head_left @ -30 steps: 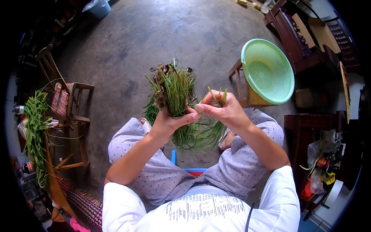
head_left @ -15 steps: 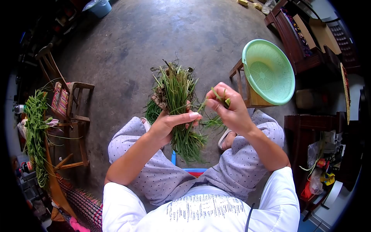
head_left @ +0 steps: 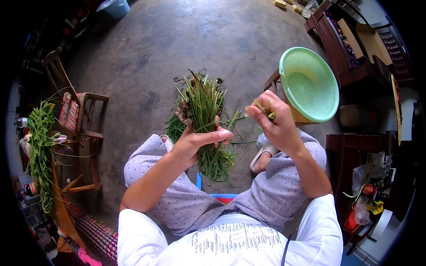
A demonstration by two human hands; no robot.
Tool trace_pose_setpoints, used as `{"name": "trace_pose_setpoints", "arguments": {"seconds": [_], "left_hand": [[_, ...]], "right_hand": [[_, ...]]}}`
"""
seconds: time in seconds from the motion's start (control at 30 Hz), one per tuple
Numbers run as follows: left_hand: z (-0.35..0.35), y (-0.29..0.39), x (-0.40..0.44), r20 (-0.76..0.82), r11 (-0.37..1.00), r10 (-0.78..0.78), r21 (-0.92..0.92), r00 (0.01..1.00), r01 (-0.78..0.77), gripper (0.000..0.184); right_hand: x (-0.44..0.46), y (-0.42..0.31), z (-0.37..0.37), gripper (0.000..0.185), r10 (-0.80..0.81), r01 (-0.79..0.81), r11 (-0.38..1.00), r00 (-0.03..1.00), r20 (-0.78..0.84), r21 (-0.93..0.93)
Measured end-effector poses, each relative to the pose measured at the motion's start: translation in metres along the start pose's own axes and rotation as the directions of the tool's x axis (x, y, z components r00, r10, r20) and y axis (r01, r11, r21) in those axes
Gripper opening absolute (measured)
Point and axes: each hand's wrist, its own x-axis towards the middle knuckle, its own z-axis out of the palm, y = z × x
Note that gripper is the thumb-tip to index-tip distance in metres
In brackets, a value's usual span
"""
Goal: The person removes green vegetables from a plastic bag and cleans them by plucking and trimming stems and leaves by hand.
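Floor — bunch lengthwise, stalks forward — left fingers wrapped round, right fingers pinching stems.

Room in a home, lived-in, by its contents. Floor: bare, grey, worn, concrete-like. Chair: wooden, slatted back, with striped cushion. Stool: wooden, bearing a green plastic colander. Furniture: dark wood, right side, with household clutter beside it. Cardboard box: open. Tub: blue plastic. Greens: heaped, left side. Footwear: open slippers.
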Motion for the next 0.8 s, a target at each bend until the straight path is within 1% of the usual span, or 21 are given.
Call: {"name": "trace_pose_setpoints", "arguments": {"seconds": [0.07, 0.1, 0.13, 0.2, 0.23, 0.27, 0.33, 0.37, 0.4, 0.47, 0.53, 0.6, 0.63, 0.67, 0.73, 0.77, 0.8], "left_hand": [[0.001, 0.000, 0.000, 0.001, 1.000, 0.004, 0.002, 1.000, -0.004, 0.034], [0.001, 0.000, 0.000, 0.001, 1.000, 0.004, -0.007, 1.000, -0.004, 0.033], [0.002, 0.000, 0.000, 0.002, 1.000, 0.004, -0.016, 1.000, -0.004, 0.032], [-0.002, -0.003, 0.002, 0.017, 1.000, 0.006, -0.012, 1.000, -0.006, 0.031], [-0.003, -0.005, 0.003, 0.032, 1.000, 0.008, -0.009, 0.999, -0.007, 0.030], [-0.004, -0.006, 0.003, 0.034, 1.000, 0.007, -0.008, 0.999, -0.007, 0.030], [-0.004, -0.007, 0.003, 0.029, 1.000, -0.001, -0.019, 1.000, 0.002, 0.029], [-0.003, -0.006, 0.003, 0.029, 1.000, -0.001, -0.019, 1.000, 0.002, 0.029], [-0.001, -0.005, 0.002, 0.035, 1.000, 0.005, -0.019, 0.999, -0.004, 0.029], [0.002, -0.002, 0.001, 0.041, 1.000, 0.012, -0.020, 0.999, -0.011, 0.030], [0.002, 0.000, -0.001, 0.030, 1.000, 0.022, -0.021, 0.999, -0.021, 0.030], [0.000, -0.001, -0.001, 0.039, 0.999, 0.037, -0.001, 0.999, -0.037, 0.031], [-0.001, -0.001, -0.001, 0.049, 0.999, 0.049, 0.020, 0.998, -0.050, 0.031], [-0.001, -0.002, -0.001, 0.049, 0.999, 0.050, 0.020, 0.998, -0.051, 0.031], [-0.002, -0.004, -0.001, 0.028, 0.998, 0.060, 0.018, 0.998, -0.060, 0.031], [-0.002, -0.004, 0.000, 0.028, 0.998, 0.062, 0.019, 0.998, -0.062, 0.031], [-0.001, -0.005, 0.000, 0.015, 0.998, 0.067, 0.017, 0.998, -0.067, 0.031]], "right_hand": [[0.001, -0.006, 0.009, 0.016, 0.086, -0.065, 0.968, 0.993, -0.077, 0.241], [-0.001, 0.001, 0.005, 0.017, 0.127, -0.134, 0.969, 0.991, 0.046, 0.210], [-0.002, 0.002, 0.007, 0.017, 0.127, -0.134, 0.969, 0.991, 0.046, 0.210], [-0.003, 0.000, 0.013, 0.019, 0.221, -0.307, 0.895, 0.935, 0.276, 0.324], [-0.002, 0.002, 0.016, 0.016, 0.137, -0.222, 0.930, 0.949, 0.284, 0.292], [-0.002, 0.003, 0.019, 0.016, 0.137, -0.222, 0.931, 0.949, 0.283, 0.292], [-0.002, 0.005, 0.023, 0.013, 0.100, -0.233, 0.836, 0.955, 0.279, 0.497], [-0.002, 0.001, 0.019, 0.013, 0.210, -0.343, 0.781, 0.931, 0.298, 0.521], [-0.002, 0.003, 0.018, 0.013, 0.209, -0.343, 0.781, 0.931, 0.298, 0.522], [-0.001, 0.009, 0.017, 0.011, 0.155, -0.208, 0.902, 0.974, 0.166, 0.378], [0.001, 0.008, 0.012, 0.011, 0.133, -0.177, 0.915, 0.981, 0.141, 0.363], [0.004, 0.007, 0.007, 0.012, 0.150, -0.147, 0.892, 0.988, 0.027, 0.427], [0.004, 0.008, -0.001, 0.016, 0.283, -0.281, 0.851, 0.957, 0.064, 0.444], [0.005, 0.004, -0.002, 0.016, 0.282, -0.281, 0.851, 0.957, 0.064, 0.443], [0.008, -0.005, -0.001, 0.017, 0.214, -0.246, 0.865, 0.969, 0.121, 0.439], [0.005, -0.005, 0.006, 0.019, 0.220, -0.270, 0.880, 0.961, 0.168, 0.391], [0.002, 0.001, 0.012, 0.016, 0.181, -0.239, 0.924, 0.961, 0.210, 0.299]]}}
